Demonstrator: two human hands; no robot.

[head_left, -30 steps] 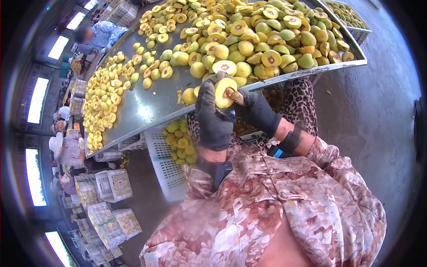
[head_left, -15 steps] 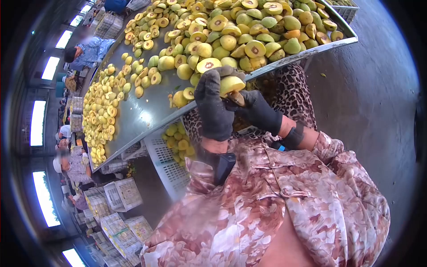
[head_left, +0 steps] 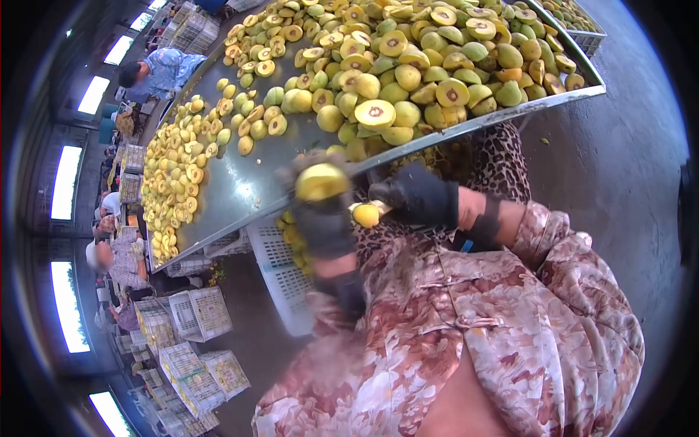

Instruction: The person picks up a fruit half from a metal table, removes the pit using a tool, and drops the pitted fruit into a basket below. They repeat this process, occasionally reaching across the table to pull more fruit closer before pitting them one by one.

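Observation:
My left hand (head_left: 324, 218), in a dark glove and smeared by motion, holds a cut yellow-green fruit half (head_left: 322, 182) just off the metal table's (head_left: 251, 178) near edge. Right of it, my gloved right hand (head_left: 415, 195) is closed round a tool whose pale end shows at the fingertips; most of it is hidden. A small yellow piece (head_left: 366, 214) is at the tool's tip. Many halved fruits (head_left: 393, 91) lie heaped on the table beyond my hands.
Below the table edge stands a white crate (head_left: 280, 266) with fruit inside. Stacked crates (head_left: 196, 313) are at the lower left. Another person (head_left: 164, 73) is at the table's far left side, with more people beyond. A filled crate (head_left: 571, 18) sits at the upper right.
My left hand has moved left with the fruit half, away from my right hand. The yellow piece now shows at the tool's tip, apart from the half. The view has shifted slightly.

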